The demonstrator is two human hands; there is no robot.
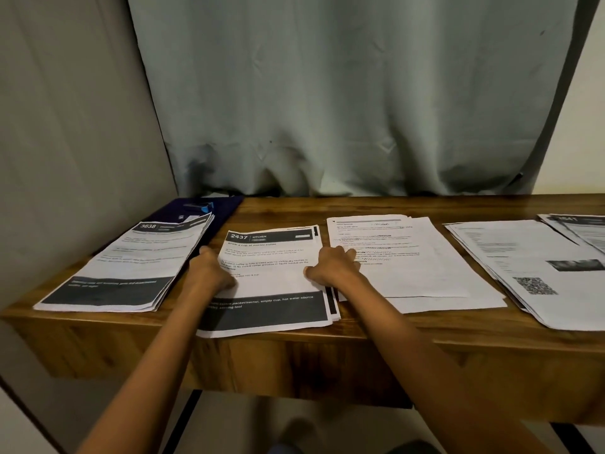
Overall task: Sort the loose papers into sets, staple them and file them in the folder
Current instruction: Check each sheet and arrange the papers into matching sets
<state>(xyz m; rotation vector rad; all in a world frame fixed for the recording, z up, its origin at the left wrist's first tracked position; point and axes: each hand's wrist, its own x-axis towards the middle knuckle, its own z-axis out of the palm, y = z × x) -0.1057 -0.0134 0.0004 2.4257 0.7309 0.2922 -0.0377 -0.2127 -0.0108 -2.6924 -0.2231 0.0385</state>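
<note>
The bench (366,206) is warm brown wood with darker grain streaks. The middle stack of papers (271,276) is white with black print and charcoal bands carrying white lettering; the left stack (131,267) matches. The folder (226,209) is dark navy. The curtain (343,93) is pale grey-green. The right-hand sheet (523,253) bears a speckled black-and-white square code.

Wooden table before a curtain

A brown, grained wooden table (360,204) with a deep front panel spans the middle of the frame; a pale grey-green pleated fabric curtain (343,93) fills the upper centre, a plain grey wall (65,126) the upper left, a cream wall strip (582,126) the upper right, and light floor (229,417) the bottom edge.
</note>
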